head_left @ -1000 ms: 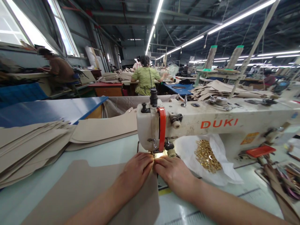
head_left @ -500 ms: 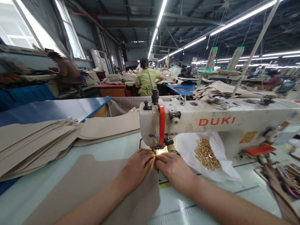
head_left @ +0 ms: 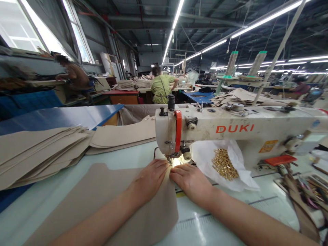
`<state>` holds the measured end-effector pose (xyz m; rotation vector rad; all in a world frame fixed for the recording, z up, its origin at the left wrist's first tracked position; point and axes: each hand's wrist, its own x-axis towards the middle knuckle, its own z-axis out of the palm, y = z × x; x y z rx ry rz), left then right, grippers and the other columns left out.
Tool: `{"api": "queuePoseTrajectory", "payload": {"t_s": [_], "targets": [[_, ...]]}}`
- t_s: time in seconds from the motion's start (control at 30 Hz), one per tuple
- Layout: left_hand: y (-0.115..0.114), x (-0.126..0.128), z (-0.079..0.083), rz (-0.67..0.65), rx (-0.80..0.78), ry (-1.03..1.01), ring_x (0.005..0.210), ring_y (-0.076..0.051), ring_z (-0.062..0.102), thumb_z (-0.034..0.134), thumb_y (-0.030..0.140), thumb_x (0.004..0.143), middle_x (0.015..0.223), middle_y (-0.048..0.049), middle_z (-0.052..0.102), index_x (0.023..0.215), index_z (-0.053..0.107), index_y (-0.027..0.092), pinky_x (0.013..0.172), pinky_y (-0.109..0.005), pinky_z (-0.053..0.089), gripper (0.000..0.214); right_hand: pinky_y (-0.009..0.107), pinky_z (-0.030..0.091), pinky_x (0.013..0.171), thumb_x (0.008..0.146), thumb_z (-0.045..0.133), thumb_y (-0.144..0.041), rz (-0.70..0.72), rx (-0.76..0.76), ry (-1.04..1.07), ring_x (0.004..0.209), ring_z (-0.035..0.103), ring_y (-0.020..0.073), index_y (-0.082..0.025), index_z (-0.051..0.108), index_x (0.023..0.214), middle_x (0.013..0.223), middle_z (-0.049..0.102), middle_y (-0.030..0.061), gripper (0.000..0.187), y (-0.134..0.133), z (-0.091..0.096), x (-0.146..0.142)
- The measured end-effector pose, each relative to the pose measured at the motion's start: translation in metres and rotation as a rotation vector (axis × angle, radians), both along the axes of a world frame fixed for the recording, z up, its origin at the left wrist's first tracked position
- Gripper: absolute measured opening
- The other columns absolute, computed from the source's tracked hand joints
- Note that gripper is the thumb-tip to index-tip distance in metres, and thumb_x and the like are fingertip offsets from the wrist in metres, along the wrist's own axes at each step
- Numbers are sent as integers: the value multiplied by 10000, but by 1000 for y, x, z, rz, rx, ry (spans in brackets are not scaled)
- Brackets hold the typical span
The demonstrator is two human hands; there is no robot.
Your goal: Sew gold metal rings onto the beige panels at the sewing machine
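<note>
A white DUKI sewing machine point(head_left: 230, 131) stands across the pale table, its needle head at the centre. A tan cut panel point(head_left: 99, 198) lies flat under the needle. My left hand point(head_left: 151, 177) presses on the panel's far edge, fingers together and pointing at the needle. My right hand point(head_left: 191, 181) lies beside it on the right, fingertips pinched at the panel's edge by the presser foot. The fingertips of both hands nearly touch under the machine lamp.
Stacks of tan panels point(head_left: 38, 153) lie at the left and behind the needle head. A white bag of gold metal rings point(head_left: 224, 164) sits under the machine arm. Straps and scraps point(head_left: 304, 194) clutter the right edge. Other people work at benches behind.
Both hands have stayed pressed at the needle. The view has shifted slightly, so hands and machine sit a little higher and further right in the picture.
</note>
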<state>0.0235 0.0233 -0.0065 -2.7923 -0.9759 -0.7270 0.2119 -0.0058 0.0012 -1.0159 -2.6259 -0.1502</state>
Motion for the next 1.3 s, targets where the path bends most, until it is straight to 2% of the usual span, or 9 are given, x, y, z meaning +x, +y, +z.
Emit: {"api": "queuePoseTrajectory", "payload": {"t_s": [0.13, 0.5, 0.83, 1.3], "targets": [[0, 0, 0, 14, -15, 2, 988, -199, 595, 342, 146, 925, 1025, -89, 677, 1006, 622, 142, 903, -375, 498, 291, 322, 430, 835, 877, 569, -183, -1, -17, -32, 931, 573, 205, -126, 623, 946, 966, 661, 66, 105, 0, 3, -1], [0, 2, 3, -54, 9, 67, 975, -206, 600, 357, 146, 916, 976, -93, 684, 950, 629, 135, 915, -373, 481, 274, 320, 423, 784, 862, 589, -179, -6, 3, -75, 874, 567, 206, -123, 600, 867, 914, 659, 47, 57, 2, 3, -2], [-2, 4, 7, -24, 11, 88, 987, -199, 611, 345, 135, 919, 1011, -98, 687, 978, 629, 133, 896, -351, 509, 290, 315, 411, 720, 858, 598, -179, -12, 78, -59, 804, 566, 195, -138, 580, 820, 845, 648, 31, 59, 5, -3, -5], [6, 4, 5, -13, -3, 12, 977, -191, 619, 328, 169, 922, 1013, -78, 694, 997, 639, 160, 909, -350, 507, 320, 317, 418, 797, 865, 584, -159, -13, 53, -26, 890, 562, 202, -119, 594, 883, 949, 655, 62, 45, 10, -5, -4]]}}
